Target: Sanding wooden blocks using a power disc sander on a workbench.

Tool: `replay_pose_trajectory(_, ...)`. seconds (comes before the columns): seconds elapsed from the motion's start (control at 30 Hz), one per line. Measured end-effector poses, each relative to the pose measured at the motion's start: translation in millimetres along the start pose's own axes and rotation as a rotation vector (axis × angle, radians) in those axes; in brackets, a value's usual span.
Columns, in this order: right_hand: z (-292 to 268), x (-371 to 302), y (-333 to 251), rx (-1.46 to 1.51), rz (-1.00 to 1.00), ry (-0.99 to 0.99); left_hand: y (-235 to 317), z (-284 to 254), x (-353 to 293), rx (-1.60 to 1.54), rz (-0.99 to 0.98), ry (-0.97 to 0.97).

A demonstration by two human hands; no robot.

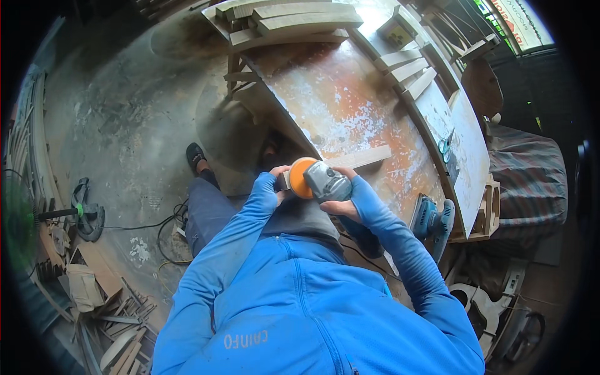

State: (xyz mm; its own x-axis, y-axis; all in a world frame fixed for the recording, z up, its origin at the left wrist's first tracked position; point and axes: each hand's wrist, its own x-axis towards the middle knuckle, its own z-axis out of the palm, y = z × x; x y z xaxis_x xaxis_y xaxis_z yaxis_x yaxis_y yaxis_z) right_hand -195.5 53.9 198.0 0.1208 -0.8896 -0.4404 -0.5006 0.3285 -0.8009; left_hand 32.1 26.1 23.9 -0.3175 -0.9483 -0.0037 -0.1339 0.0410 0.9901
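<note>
In front of my waist, my right hand (345, 199) is wrapped round the grey metal head of an angle grinder (329, 182). The grinder carries a round orange disc (301, 177), and its dark body points back toward my right side. My left hand (279, 182) is closed on a small wooden piece (284, 181) just left of the disc. The disc hides much of that piece, and I cannot tell whether the two touch. Beyond the grinder, a pale wooden block (359, 157) lies at the near edge of the worn workbench (350, 106).
Curved wooden pieces (300, 24) are stacked at the bench's far end, with more wood strips (409, 72) along its right side. A blue sander (431, 219) stands at right. Scrap wood (119, 325) and a black cable (159, 228) lie on the floor at left.
</note>
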Motion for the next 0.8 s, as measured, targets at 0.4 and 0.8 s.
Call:
replay_pose_trajectory(0.4,-27.2,-8.7,10.8,-0.075,0.050,0.143,-7.0,0.8,3.0,0.029,0.014,0.030)
replay_pose_trajectory(0.8,-17.0,-3.4,13.2,-0.013,-0.004,0.027,-4.8,1.8,1.7,0.106,-0.003,0.014)
